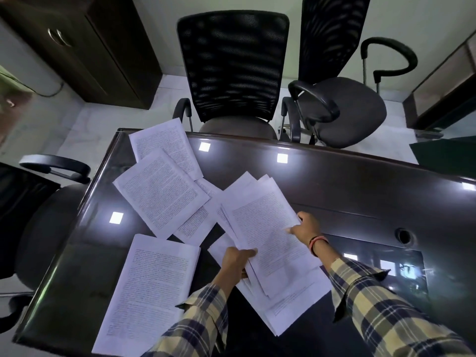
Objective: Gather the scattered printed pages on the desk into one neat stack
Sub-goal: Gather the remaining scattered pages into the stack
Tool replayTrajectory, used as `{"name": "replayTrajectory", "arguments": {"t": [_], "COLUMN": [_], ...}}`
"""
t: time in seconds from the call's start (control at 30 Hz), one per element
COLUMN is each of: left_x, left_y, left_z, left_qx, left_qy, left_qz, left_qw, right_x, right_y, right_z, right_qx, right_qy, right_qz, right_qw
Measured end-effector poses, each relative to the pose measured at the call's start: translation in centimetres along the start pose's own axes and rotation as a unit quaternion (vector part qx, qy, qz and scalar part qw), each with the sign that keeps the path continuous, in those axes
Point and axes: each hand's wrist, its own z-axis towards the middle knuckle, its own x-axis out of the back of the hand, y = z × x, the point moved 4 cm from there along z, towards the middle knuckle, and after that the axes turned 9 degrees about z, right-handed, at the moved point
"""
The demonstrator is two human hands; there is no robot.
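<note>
Head view: left hand (235,261) pinches the bundle (268,235) at its edge, right hand (306,226) grips its side, likely to square it while loose pages (161,193) wait.

The print on the pages (161,191) is too small to read. The left hand (235,262) has its fingers tucked under the bundle (268,235), out of sight. Lower sheets in that bundle show only as edges. The left chair (33,202) is cut by the picture's edge. The table (360,202) runs off the right and bottom edges.
</note>
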Motion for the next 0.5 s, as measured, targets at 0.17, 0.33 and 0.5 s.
{"name": "replayTrajectory", "arguments": {"t": [0.17, 0.33, 0.5], "left_x": [0.9, 0.0, -1.2], "left_y": [-1.1, -1.1, -1.6], "left_z": [-1.5, -4.8, -4.9], "left_qx": [0.007, 0.054, -0.029], "left_qy": [0.149, 0.23, 0.214], "left_qz": [0.036, 0.041, 0.0], "left_qw": [0.988, 0.971, 0.976], "right_x": [1.7, 2.6, 2.6], "right_y": [0.3, 1.6, 4.6], "right_z": [-0.8, -2.7, -4.8], "right_qx": [0.055, 0.047, 0.015], "right_qy": [-0.006, -0.045, -0.104], "right_qz": [-0.037, -0.063, -0.124], "right_qw": [0.998, 0.996, 0.987]}}
